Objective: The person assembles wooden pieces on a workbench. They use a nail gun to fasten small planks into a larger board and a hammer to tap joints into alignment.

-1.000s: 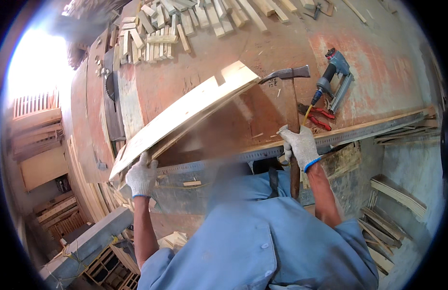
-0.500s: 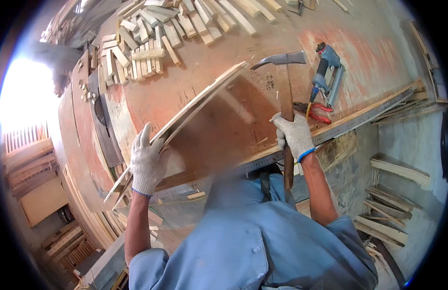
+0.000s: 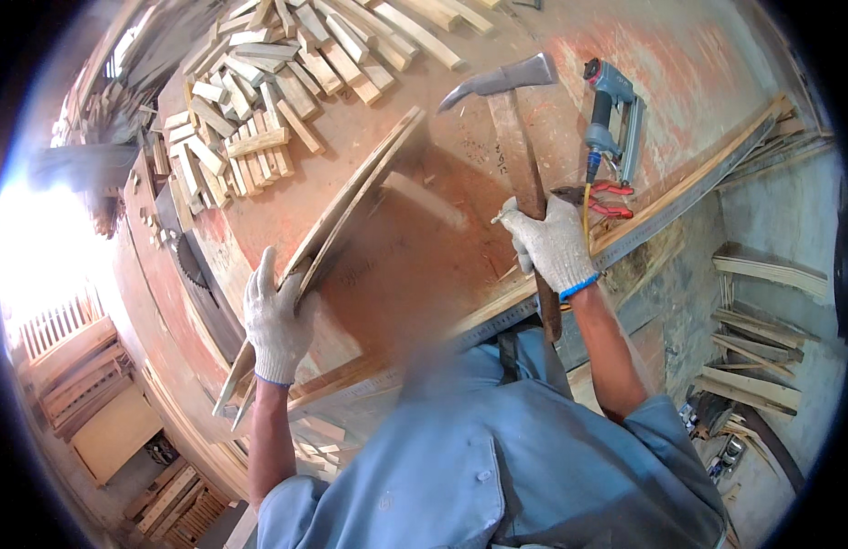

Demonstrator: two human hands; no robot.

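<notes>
My left hand (image 3: 277, 320), in a white knit glove with a blue cuff, grips two long thin wooden strips (image 3: 358, 188). They lie nearly together and slant up and away over the bench. In a matching glove, my right hand (image 3: 554, 245) is closed round the wooden handle of a claw hammer (image 3: 515, 137). The hammer's metal head points away from me, above the bench top, and the handle's end sticks out below my fist. Just right of that hand lie red-handled pliers (image 3: 610, 199). Beyond them rests a grey-blue pneumatic nail gun (image 3: 614, 119) with a yellow hose.
The reddish, worn workbench (image 3: 460, 197) has a wooden strip and a metal ruler edge (image 3: 662, 233) along its near side. Many short wood pieces (image 3: 277, 91) are heaped at the far left. A toothed saw blade (image 3: 189, 263) stands out at the left. Scrap boards (image 3: 758, 334) lie lower right.
The hammer's head has risen and tilted leftward. The two strips now slant more steeply. The whole view has turned slightly. Both hands keep their holds.
</notes>
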